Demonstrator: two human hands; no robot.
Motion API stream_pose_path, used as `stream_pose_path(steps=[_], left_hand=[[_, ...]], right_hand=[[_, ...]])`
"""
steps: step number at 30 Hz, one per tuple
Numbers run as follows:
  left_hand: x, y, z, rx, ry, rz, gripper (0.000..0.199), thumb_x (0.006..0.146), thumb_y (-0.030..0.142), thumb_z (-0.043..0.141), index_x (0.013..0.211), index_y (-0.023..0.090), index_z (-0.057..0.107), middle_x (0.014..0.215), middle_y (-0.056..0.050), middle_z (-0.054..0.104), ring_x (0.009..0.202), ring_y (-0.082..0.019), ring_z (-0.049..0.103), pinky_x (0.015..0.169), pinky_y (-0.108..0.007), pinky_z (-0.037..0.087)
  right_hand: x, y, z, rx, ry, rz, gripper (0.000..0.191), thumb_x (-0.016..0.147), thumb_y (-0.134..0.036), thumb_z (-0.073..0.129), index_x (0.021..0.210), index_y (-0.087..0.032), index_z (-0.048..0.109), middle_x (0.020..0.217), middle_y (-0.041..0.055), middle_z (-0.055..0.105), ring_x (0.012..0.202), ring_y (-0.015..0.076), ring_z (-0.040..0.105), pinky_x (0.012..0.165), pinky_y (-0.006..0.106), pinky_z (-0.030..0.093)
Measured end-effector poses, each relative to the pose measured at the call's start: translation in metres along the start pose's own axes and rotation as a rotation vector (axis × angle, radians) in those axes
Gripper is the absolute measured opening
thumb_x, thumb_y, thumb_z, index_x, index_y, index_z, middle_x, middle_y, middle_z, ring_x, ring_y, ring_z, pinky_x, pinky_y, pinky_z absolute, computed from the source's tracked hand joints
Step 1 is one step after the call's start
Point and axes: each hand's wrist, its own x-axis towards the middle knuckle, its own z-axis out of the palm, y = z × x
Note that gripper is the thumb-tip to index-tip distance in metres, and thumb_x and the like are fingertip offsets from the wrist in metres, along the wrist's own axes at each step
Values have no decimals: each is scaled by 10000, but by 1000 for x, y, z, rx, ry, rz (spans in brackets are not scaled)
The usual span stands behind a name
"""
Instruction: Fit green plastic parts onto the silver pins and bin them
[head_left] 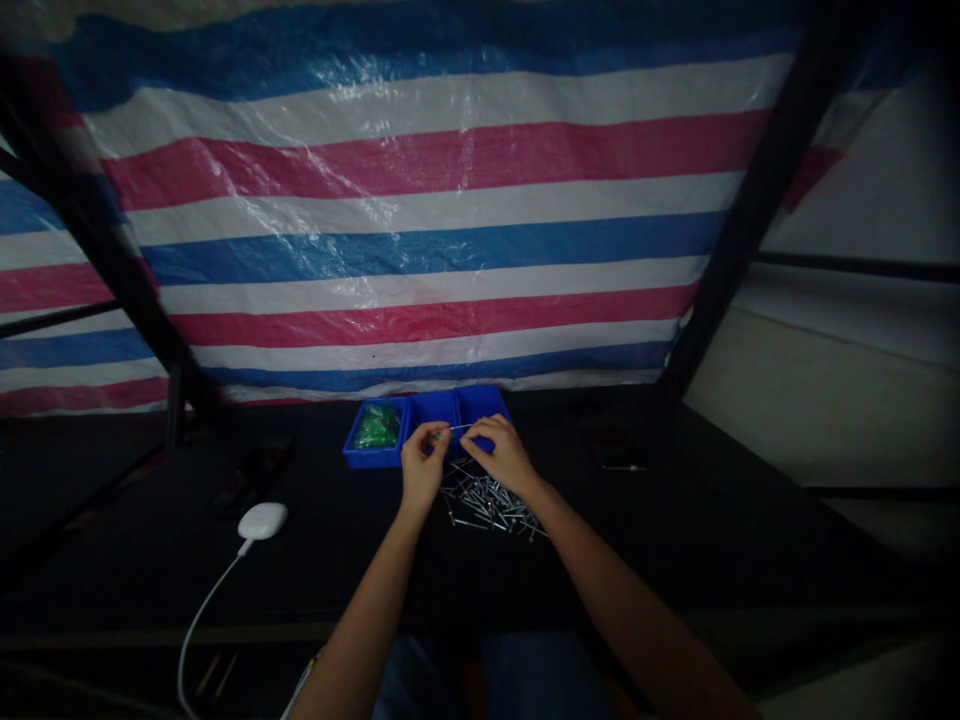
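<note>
My left hand [423,466] is closed in a pinch above the front of the blue bins, its fingertips around one end of a thin silver screw [460,427]. Reaching from the other side, my right hand [501,452] pinches the screw's other end, so it lies roughly level between the two hands. A small green spot shows beside my left fingertips; what it is I cannot make out. Below the hands, a loose pile of long silver screws [491,503] is spread on the black table [322,580]. Their threads are too small to see.
Three joined blue bins [375,459] stand behind the hands; the left one holds a clear bag of green pieces [378,427]. A white rounded device [262,520] with a cable lies at left. A dark flat object [611,445] lies at right. Striped sheeting [420,210] hangs behind.
</note>
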Motion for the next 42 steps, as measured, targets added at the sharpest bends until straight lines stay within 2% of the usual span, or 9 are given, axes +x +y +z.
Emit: stream_pose_path(steps=[3,9,13,20,27,33,42], left_hand=[[0,1,0,-9,-6,-13,252,733,341,574,858,126,618,775,-37,607,569,-92,475,544,-200,381],[1,0,1,23,-18,-20,245,731,333,575,848,124,625,738,-29,603,572,-97,476,563,-209,384],[1,-3,1,36,-23,3,242,738,337,563,852,132,624,770,-33,610,602,-104,485,592,-216,396],[1,-4,-1,-15,9,-28,266,738,336,565,905,134,610,799,-37,595,601,-95,487,588,-202,396],[2,-9,1,-85,-48,-46,288,723,307,588,947,126,591,746,-28,600,601,-91,509,603,-202,410],[2,-9,2,-40,-110,-42,234,729,323,577,835,124,640,804,-63,637,686,-136,554,650,-241,431],[-1,1,4,-43,-154,-34,274,741,379,568,788,121,647,730,-36,622,634,-121,522,609,-220,400]], right_hand=[[-1,0,3,-11,5,16,103,771,-303,539,751,-230,610,777,6,629,793,171,524,747,306,362],[-1,0,0,25,154,100,136,798,-330,492,844,-220,559,788,16,605,780,169,523,743,293,386],[1,-1,-5,7,77,64,156,823,-307,456,798,-227,587,789,17,618,786,172,524,753,299,375],[-1,-4,-2,-26,-21,-22,109,773,-278,541,720,-232,624,779,4,627,789,166,511,739,303,357],[-4,-8,4,-39,-77,-54,74,724,-268,599,664,-234,624,776,-2,627,798,170,490,742,315,345],[-4,-7,7,-81,-88,-11,80,711,-253,606,636,-227,613,772,-4,630,804,177,480,739,320,337],[-4,-3,6,-109,-75,14,109,719,-272,609,625,-216,603,769,4,629,807,181,469,722,314,326]])
